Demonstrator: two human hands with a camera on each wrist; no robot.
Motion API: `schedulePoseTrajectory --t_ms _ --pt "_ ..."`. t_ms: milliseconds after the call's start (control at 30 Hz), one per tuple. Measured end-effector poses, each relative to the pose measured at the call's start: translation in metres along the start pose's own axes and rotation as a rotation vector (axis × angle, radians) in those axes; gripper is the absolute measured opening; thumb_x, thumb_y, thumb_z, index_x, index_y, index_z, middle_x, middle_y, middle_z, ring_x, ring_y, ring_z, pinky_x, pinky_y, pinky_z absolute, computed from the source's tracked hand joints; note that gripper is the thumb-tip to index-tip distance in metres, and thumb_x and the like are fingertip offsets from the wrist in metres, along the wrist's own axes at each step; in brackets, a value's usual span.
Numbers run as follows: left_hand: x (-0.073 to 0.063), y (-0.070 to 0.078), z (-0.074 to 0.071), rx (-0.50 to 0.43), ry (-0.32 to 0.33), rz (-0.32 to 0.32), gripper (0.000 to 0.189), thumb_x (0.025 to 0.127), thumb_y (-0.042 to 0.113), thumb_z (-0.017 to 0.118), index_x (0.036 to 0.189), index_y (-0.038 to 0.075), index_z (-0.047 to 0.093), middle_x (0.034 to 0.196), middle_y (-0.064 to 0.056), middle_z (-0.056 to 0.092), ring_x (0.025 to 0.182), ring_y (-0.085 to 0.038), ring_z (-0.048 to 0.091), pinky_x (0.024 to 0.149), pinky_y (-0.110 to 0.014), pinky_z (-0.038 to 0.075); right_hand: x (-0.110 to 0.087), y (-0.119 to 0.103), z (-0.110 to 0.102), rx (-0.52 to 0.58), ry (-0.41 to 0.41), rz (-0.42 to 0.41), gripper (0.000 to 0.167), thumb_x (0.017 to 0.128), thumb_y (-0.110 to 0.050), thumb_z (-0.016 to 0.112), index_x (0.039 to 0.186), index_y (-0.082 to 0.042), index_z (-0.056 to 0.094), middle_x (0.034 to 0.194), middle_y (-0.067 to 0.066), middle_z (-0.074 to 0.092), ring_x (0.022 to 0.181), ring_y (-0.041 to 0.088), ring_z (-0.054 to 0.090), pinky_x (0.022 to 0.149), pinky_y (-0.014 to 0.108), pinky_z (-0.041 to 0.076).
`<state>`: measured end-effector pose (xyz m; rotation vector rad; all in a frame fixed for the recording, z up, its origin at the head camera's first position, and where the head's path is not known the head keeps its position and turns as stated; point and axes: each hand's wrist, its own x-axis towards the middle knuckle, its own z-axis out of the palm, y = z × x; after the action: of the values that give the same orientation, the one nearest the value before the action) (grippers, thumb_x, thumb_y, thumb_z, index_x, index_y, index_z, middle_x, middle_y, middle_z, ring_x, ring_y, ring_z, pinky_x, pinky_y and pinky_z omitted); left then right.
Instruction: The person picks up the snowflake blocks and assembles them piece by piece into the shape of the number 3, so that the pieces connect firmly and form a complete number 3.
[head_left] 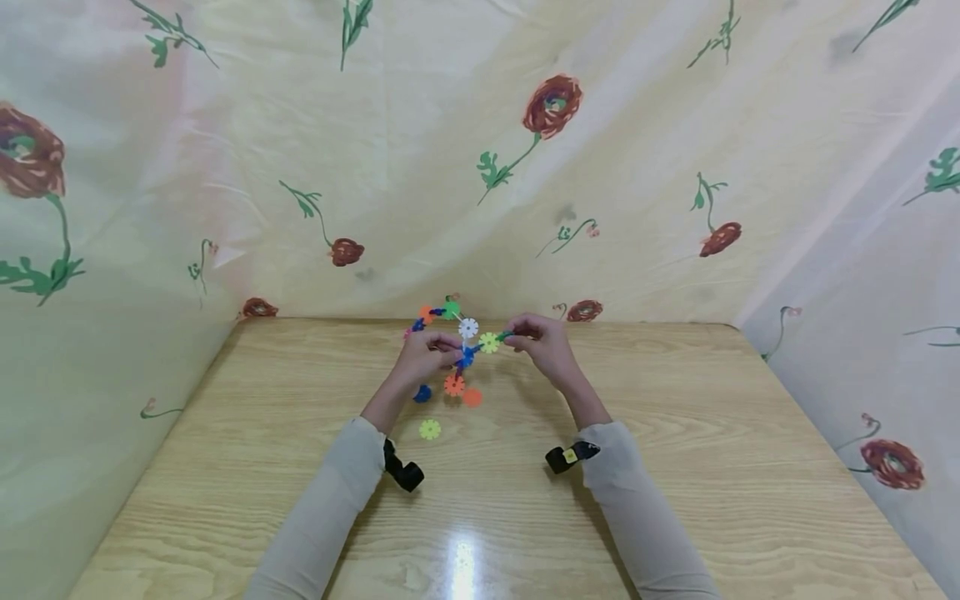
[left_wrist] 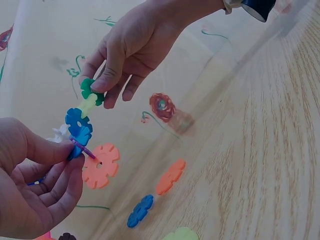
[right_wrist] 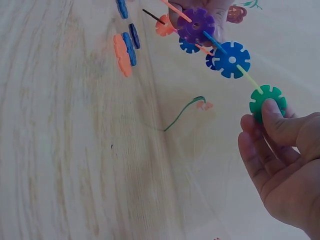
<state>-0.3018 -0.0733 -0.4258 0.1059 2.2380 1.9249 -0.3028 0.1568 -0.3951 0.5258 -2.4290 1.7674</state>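
Notched plastic discs are slotted into a chain held up above the table. My left hand (head_left: 422, 362) pinches a blue disc (left_wrist: 80, 140) of the chain between thumb and fingers. At the chain's right end, my right hand (head_left: 549, 348) pinches a green disc (right_wrist: 267, 101), thumb on its face. A yellow disc (head_left: 489, 342) links the green one to the blue ones. An orange disc (left_wrist: 101, 166) hangs below the left fingers on a purple one (right_wrist: 196, 25). Beyond the left hand the chain curves through a white disc (head_left: 468, 327) and a green disc (head_left: 451, 310).
Loose discs lie on the wooden table (head_left: 675, 467) near the left hand: an orange disc (head_left: 472, 397), a dark blue piece (head_left: 422, 393) and a yellow-green disc (head_left: 430, 429). A flowered cloth (head_left: 420, 167) hangs behind the table and along its sides.
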Motion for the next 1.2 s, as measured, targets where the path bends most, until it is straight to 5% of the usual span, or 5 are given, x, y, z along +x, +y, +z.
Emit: schedulePoseTrajectory --t_ms 100,367,700,967,1200 --pt "0.0 0.0 0.001 -0.001 -0.003 0.0 0.019 0.095 0.002 0.069 0.113 -0.003 0.07 0.099 -0.009 0.066 0.084 -0.014 0.064 0.097 -0.051 0.058 -0.002 -0.005 0.001 -0.006 0.016 0.0 0.009 0.091 0.01 0.068 0.098 0.015 0.07 0.097 0.03 0.069 0.08 0.018 0.065 0.074 0.039 0.062" --pt "0.001 0.001 0.003 0.025 0.007 0.012 0.017 0.094 -0.001 0.068 0.111 -0.004 0.071 0.097 -0.009 0.068 0.081 -0.013 0.064 0.085 -0.038 0.063 -0.004 -0.009 0.007 -0.039 0.061 -0.056 0.004 0.088 0.015 0.068 0.091 0.015 0.07 0.09 0.032 0.069 0.073 0.013 0.063 0.066 0.017 0.056" --pt "0.0 0.002 0.005 0.008 0.039 0.019 0.015 0.094 -0.002 0.069 0.109 -0.005 0.071 0.095 -0.012 0.069 0.076 -0.013 0.065 0.082 -0.037 0.063 -0.004 -0.008 0.011 0.016 0.095 -0.035 0.004 0.089 0.017 0.066 0.09 0.015 0.07 0.091 0.033 0.068 0.074 0.01 0.066 0.071 0.023 0.06" --pt "0.001 0.001 0.013 -0.071 0.006 0.003 0.018 0.092 -0.002 0.071 0.11 -0.007 0.07 0.09 -0.008 0.069 0.069 -0.011 0.067 0.074 -0.032 0.064 0.009 0.023 0.009 0.079 0.182 0.053 0.01 0.09 0.012 0.069 0.1 0.015 0.069 0.097 0.028 0.07 0.074 0.004 0.066 0.073 0.025 0.062" --pt "-0.003 -0.001 0.014 -0.012 -0.011 -0.005 0.016 0.089 0.004 0.077 0.104 -0.002 0.075 0.088 -0.008 0.073 0.082 -0.027 0.073 0.082 -0.043 0.064 0.008 0.03 0.006 0.057 0.159 0.034 0.011 0.09 0.009 0.071 0.101 0.011 0.071 0.098 0.026 0.07 0.078 0.007 0.066 0.072 0.02 0.061"
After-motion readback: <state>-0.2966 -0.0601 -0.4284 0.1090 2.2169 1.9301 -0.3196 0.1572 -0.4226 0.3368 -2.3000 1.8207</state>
